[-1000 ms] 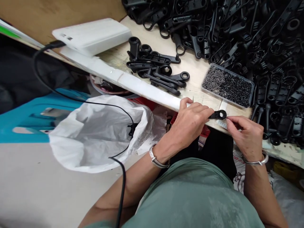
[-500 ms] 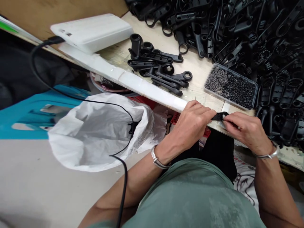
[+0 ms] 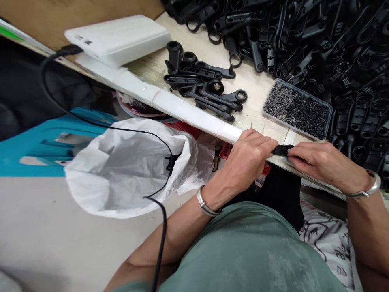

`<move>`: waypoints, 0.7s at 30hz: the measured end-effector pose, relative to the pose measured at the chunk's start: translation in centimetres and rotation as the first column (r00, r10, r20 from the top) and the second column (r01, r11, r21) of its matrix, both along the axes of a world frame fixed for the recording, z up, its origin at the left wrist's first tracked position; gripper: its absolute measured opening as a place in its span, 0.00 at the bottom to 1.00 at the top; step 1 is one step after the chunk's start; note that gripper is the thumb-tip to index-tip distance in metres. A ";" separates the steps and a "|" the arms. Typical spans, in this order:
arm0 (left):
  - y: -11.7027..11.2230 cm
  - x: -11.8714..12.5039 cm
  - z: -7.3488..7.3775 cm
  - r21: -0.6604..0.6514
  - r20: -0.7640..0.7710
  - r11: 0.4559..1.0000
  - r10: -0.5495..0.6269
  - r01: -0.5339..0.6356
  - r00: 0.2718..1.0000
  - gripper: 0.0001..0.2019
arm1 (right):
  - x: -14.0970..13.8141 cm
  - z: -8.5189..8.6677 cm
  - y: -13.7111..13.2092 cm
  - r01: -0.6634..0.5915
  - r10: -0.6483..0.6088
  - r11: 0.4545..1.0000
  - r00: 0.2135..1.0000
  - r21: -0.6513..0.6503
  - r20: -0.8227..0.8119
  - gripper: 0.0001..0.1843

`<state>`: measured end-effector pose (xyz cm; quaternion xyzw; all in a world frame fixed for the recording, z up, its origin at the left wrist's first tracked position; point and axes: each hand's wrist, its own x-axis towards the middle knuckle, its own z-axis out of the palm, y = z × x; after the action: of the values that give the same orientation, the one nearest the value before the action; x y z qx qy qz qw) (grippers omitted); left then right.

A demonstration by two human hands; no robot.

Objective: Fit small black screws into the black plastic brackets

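At the table's front edge, a black plastic arm-shaped part (image 3: pixel 282 150) lies between my two hands, much of it covered by fingers. My left hand (image 3: pixel 253 152) is closed around its left end. My right hand (image 3: pixel 316 160) is pinched at the part's right end; whatever is between those fingertips is too small or hidden to name. Just beyond the hands sits a clear plastic box (image 3: pixel 267 111) of tiny grey and black pieces. Several similar black parts with ring ends (image 3: pixel 200 73) lie to the left of the box.
A big heap of black plastic parts (image 3: pixel 304 36) covers the far right. A white power bank (image 3: pixel 121 38) with a black cable (image 3: pixel 103 126) stands at the left. Below the table edge are a white bag (image 3: pixel 100 178) and a blue plastic stool (image 3: pixel 39 142).
My right wrist and forearm have swung to the right, while the fingertips stay by the black part. My left hand keeps its grip, nearly in place.
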<state>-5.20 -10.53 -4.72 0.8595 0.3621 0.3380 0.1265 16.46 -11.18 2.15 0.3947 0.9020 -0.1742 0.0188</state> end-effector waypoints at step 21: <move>1.0 -0.1 0.7 -0.047 -0.060 0.995 -0.087 0.084 0.994 0.07 | 0.4 0.9 1.6 -0.034 0.032 0.993 0.999 -0.112 -0.025 0.13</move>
<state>-5.27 -9.54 -3.98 0.8812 0.3361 0.2974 0.1485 16.82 -9.62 3.01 0.3760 0.8973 -0.2288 0.0335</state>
